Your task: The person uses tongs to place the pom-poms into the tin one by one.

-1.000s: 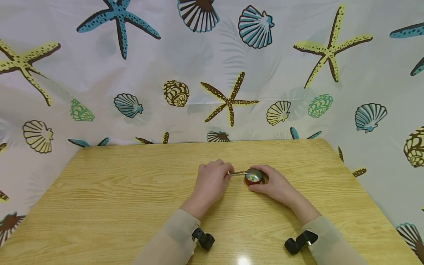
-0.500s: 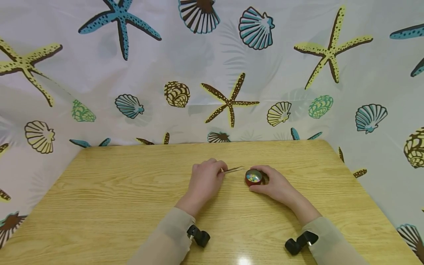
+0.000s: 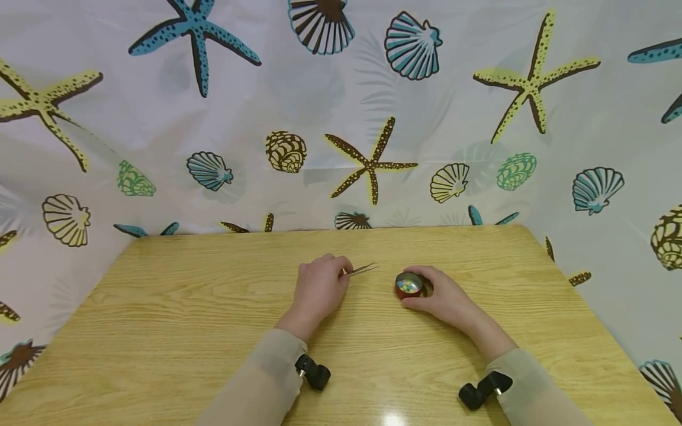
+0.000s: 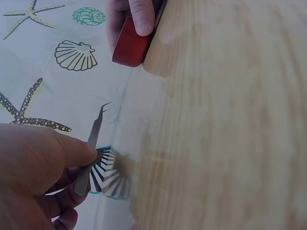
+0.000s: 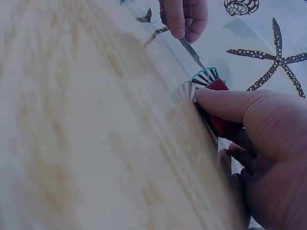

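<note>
My left hand (image 3: 322, 289) pinches a pair of metal tweezers (image 4: 95, 136) between thumb and fingers. Their bent, slightly parted tips point toward the right, with nothing visible between them. A small round red tin (image 3: 408, 285) stands on the table to the right of the tweezers, apart from them. Inside it lie several small yellow and blue pieces, seen in the head view. My right hand (image 3: 444, 296) grips this tin from its right side, thumb at the near edge and fingers at the far edge. Both wrist views show only the tin's red outer wall.
The wooden table (image 3: 186, 307) extends around both hands. Behind it hangs a white cloth (image 3: 319, 195) printed with starfish and shells, also along the right side. A black wrist camera (image 3: 314, 373) sits on the left sleeve, and another black camera (image 3: 483, 390) on the right sleeve.
My left hand has moved left with the tweezers, whose tips have gone from the tin's opening to well left of it. The right hand and tin have stayed in place.
</note>
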Demonstrator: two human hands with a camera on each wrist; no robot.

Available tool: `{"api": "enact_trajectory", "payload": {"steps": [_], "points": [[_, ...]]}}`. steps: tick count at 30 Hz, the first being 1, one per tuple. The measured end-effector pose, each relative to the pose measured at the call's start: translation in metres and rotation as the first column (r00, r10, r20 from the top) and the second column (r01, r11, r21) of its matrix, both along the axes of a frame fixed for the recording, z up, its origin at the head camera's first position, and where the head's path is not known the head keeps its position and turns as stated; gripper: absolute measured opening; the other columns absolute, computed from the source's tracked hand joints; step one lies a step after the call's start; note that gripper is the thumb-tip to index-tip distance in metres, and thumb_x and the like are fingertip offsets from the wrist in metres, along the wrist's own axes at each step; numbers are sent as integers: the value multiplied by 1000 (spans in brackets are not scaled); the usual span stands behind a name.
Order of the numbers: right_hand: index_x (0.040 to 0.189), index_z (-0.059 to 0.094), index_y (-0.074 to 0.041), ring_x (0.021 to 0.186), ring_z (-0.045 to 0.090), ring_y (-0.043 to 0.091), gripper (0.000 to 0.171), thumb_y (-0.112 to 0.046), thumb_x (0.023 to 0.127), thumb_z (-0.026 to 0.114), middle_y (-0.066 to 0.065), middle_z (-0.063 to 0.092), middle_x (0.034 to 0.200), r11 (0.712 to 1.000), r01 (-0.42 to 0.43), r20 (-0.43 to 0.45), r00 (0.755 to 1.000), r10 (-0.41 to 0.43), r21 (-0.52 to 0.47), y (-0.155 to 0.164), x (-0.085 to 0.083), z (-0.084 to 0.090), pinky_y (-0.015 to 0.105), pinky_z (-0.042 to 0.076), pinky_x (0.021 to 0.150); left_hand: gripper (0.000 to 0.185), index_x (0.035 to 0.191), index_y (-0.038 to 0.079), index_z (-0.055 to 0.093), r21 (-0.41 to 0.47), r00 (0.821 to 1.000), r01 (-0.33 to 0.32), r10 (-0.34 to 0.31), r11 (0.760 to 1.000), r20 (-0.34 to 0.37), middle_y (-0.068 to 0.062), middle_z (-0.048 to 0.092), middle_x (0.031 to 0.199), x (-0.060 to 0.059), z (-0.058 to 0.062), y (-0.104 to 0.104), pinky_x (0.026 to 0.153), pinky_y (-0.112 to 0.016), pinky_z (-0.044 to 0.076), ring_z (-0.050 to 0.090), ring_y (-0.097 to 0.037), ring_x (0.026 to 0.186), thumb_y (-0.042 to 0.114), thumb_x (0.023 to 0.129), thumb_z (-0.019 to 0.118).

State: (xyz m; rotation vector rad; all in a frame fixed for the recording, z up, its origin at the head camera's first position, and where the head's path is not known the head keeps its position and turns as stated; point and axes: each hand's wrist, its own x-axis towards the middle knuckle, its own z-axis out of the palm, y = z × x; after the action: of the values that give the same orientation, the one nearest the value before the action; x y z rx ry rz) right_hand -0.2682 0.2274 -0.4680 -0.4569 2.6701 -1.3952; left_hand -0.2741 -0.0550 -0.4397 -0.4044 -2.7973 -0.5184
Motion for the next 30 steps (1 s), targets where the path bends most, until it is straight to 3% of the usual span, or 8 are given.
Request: {"api": "enact_trajectory", "payload": {"steps": [20, 30], "points": [[156, 61, -11, 149, 50, 43, 67, -24, 97, 90, 18, 60, 155, 1000, 2, 10, 1000, -2, 1, -1, 1, 1, 63, 37, 122, 8, 109, 18, 83, -22, 996, -15, 17, 1000, 88, 2, 71, 91, -6, -12, 1, 86, -51, 48, 67, -21, 84, 14, 104, 80], [158, 58, -10, 150, 50, 43, 72, -24, 96, 91, 18, 58, 157, 1000, -7, 5, 1000, 7, 5, 3, 3, 3, 63, 37, 122, 11, 114, 17, 83, -11, 992, -17, 18, 1000, 122, 2, 71, 93, -4, -10, 3, 86, -51, 48, 66, -21, 85, 17, 103, 80]]}}
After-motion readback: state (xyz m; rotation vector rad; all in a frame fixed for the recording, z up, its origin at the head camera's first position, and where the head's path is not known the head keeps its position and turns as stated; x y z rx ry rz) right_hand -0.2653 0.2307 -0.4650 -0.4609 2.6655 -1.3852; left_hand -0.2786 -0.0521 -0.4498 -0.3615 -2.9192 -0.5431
